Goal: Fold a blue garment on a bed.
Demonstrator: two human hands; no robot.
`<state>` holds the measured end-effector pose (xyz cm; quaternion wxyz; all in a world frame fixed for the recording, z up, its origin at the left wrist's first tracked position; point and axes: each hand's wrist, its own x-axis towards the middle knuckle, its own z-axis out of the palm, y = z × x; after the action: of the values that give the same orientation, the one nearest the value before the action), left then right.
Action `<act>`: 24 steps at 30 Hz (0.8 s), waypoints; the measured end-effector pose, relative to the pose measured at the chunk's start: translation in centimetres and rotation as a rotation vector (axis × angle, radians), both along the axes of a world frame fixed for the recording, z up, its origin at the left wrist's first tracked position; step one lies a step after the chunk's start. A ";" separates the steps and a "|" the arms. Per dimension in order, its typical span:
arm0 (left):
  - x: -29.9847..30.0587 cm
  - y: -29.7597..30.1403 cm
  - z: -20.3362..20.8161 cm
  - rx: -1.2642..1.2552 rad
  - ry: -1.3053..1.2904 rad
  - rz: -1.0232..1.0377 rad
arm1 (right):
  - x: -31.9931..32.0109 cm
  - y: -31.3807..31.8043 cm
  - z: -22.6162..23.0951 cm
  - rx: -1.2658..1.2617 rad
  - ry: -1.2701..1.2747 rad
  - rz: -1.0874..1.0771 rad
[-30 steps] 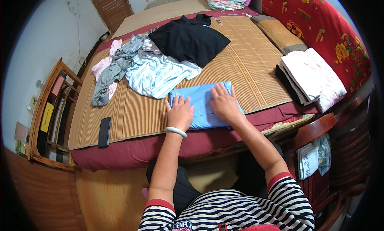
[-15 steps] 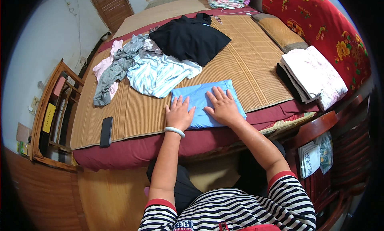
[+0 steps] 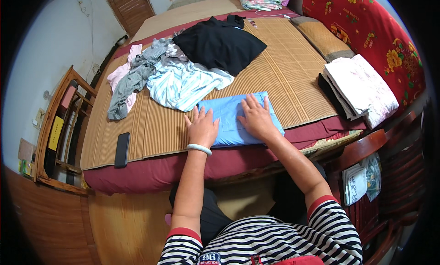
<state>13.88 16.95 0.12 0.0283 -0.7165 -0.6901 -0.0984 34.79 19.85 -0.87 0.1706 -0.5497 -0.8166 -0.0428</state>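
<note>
A folded blue garment (image 3: 231,120), probably a shirt, lies flat near the front edge of the bed. My left hand (image 3: 202,127), with a pale bangle at the wrist, rests on its left side, fingers spread. On its right side lies my right hand (image 3: 257,118), palm down with the fingers stretched out. Just beyond are a white-and-blue striped garment (image 3: 183,84) and a black garment (image 3: 220,45), both loose and rumpled. Grey clothing (image 3: 133,84) and a pink piece (image 3: 120,71) are heaped to their left.
A bamboo mat (image 3: 293,81) covers the bed over a dark red sheet (image 3: 151,175). A phone (image 3: 121,150) lies at the near left. Folded clothes (image 3: 355,86) are stacked at the right, by a red floral headboard cover (image 3: 366,31). A wooden chair (image 3: 362,146) stands at the near right.
My left hand has slid slightly left and away from me, towards the blue garment's left edge. The right hand has shifted a little, its fingers still flat on the cloth.
</note>
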 end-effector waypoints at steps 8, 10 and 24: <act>1.8 0.3 -1.2 -0.084 -0.056 -0.038 | -3.2 2.0 -1.9 -0.077 0.077 0.211; 1.8 0.1 -1.0 -0.087 -0.067 -0.045 | -3.1 2.6 -2.2 -0.115 0.068 0.201; 0.2 0.2 -1.1 -0.126 -0.082 0.024 | 1.8 3.0 0.3 -0.229 0.036 -0.189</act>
<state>14.09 17.14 -1.00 -0.0441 -0.7041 -0.7038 -0.0835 36.54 22.82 -0.60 0.1166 -0.6406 -0.7576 0.0447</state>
